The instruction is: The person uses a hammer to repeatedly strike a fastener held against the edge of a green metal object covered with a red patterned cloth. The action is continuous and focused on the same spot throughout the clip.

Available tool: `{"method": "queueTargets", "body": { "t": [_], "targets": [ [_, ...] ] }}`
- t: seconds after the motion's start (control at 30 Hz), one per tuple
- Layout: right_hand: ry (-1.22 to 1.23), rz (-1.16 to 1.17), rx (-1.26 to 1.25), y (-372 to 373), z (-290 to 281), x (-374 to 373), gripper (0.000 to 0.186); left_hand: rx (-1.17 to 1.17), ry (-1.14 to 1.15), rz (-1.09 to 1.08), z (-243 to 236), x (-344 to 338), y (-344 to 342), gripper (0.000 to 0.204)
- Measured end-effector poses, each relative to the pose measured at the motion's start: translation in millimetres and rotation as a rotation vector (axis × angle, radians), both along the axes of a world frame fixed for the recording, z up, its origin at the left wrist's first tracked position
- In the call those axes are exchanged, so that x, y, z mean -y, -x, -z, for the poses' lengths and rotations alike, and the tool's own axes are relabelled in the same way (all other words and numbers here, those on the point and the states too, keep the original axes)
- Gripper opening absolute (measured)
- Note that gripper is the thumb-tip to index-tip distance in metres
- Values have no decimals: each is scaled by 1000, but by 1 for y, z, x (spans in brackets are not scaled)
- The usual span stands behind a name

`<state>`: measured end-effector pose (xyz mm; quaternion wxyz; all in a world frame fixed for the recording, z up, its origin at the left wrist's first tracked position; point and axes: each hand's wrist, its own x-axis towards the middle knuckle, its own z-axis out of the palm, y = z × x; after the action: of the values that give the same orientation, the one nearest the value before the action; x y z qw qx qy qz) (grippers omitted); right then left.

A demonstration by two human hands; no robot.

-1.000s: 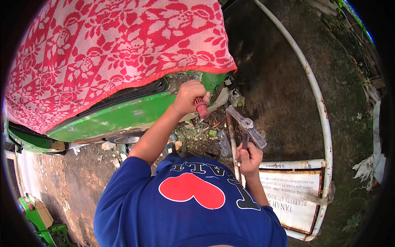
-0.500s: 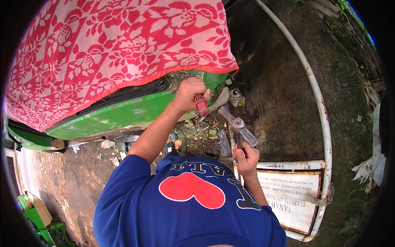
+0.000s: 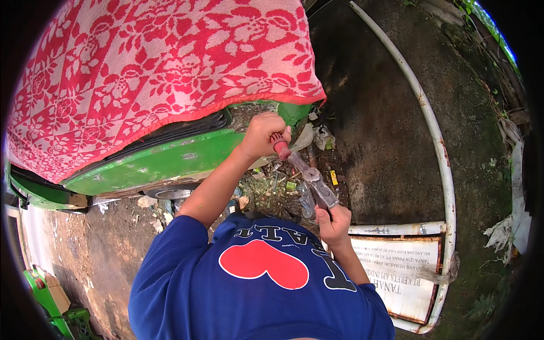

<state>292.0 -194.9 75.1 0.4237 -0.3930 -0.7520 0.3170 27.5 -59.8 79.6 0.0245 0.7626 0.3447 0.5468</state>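
Observation:
My left hand (image 3: pixel 263 135) is closed around a tool with a ribbed red handle (image 3: pixel 281 148), whose butt points back toward me. Its far end is hidden by the fist, so I cannot tell whether it is a screwdriver or a chisel. The fist is at the rusty, bare-metal corner of a green car body (image 3: pixel 164 156). My right hand (image 3: pixel 335 224) grips a hammer (image 3: pixel 313 175) by its handle. The narrow end of the worn grey hammer head meets or nearly meets the red butt.
A red and pink floral blanket (image 3: pixel 170 73) drapes over the car. Below the body shows a wheel (image 3: pixel 173 192). Litter and rubble (image 3: pixel 272 192) cover the ground near the corner. At right lies a white sign (image 3: pixel 396 266) in a bent, rusty pipe frame (image 3: pixel 433 124). Green parts (image 3: pixel 51 292) lie lower left.
My right hand has swung the hammer left and slightly away from me, bringing its head up to the red butt. My left hand has barely shifted.

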Motion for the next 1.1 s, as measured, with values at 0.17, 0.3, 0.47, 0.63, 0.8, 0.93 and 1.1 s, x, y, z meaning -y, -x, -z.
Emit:
{"method": "queueTargets", "body": {
  "t": [0.17,0.3,0.47,0.63,0.8,0.93,1.1],
  "targets": [
    [93,6,-98,-4,1,6,29,49,31,36,4,9,-2,29],
    [101,17,-65,-3,1,6,27,35,-37,1,0,9,2,29],
    [99,19,-57,-4,5,6,27,56,-33,2,-6,7,4,28],
    [118,15,-55,-3,3,6,27,41,-41,-8,-3,5,5,28],
    [72,-19,-197,-4,13,11,23,45,-47,-1,-3,4,4,28],
    [-61,-23,-191,-5,33,7,23,51,-52,-5,-5,1,2,28],
    [74,9,11,1,2,6,26,56,-30,29,8,5,3,30]
  ]
}}
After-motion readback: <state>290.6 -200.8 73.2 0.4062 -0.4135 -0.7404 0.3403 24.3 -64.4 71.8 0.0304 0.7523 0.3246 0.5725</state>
